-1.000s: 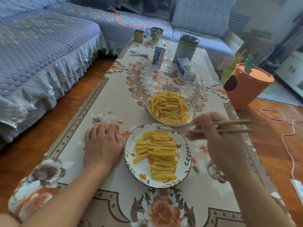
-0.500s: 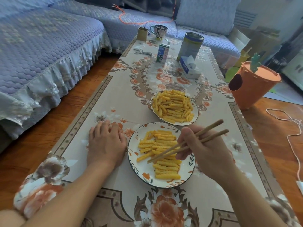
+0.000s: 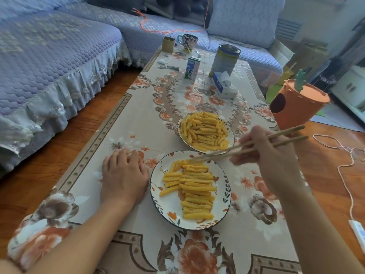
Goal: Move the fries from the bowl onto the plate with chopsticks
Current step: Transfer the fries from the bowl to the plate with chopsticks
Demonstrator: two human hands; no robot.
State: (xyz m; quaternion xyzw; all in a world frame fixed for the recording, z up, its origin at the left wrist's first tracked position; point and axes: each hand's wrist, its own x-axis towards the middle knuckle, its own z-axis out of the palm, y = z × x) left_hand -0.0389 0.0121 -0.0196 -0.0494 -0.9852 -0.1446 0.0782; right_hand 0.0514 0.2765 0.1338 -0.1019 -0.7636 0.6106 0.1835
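A white bowl (image 3: 180, 123) heaped with crinkle-cut fries (image 3: 205, 130) stands at the table's middle. Just in front of it lies a floral plate (image 3: 167, 208) with several fries (image 3: 194, 191) laid in rows. My right hand (image 3: 272, 159) grips a pair of wooden chopsticks (image 3: 248, 148). Their tips reach left over the plate's far rim, by the topmost fries. I cannot tell whether a fry is between the tips. My left hand (image 3: 123, 175) rests flat on the tablecloth, just left of the plate.
At the table's far end stand a milk carton (image 3: 192, 68), a tin can (image 3: 225, 58), a tissue pack (image 3: 224, 86), a mug (image 3: 187, 41) and scissors (image 3: 167, 66). An orange carrot-shaped bin (image 3: 296, 107) stands on the floor to the right. A blue sofa (image 3: 49, 56) runs along the left and back.
My right hand carried the chopsticks from the bowl's front edge down onto the plate's fries, then lifted back so the tips are at the plate's far rim. The left hand stayed put.
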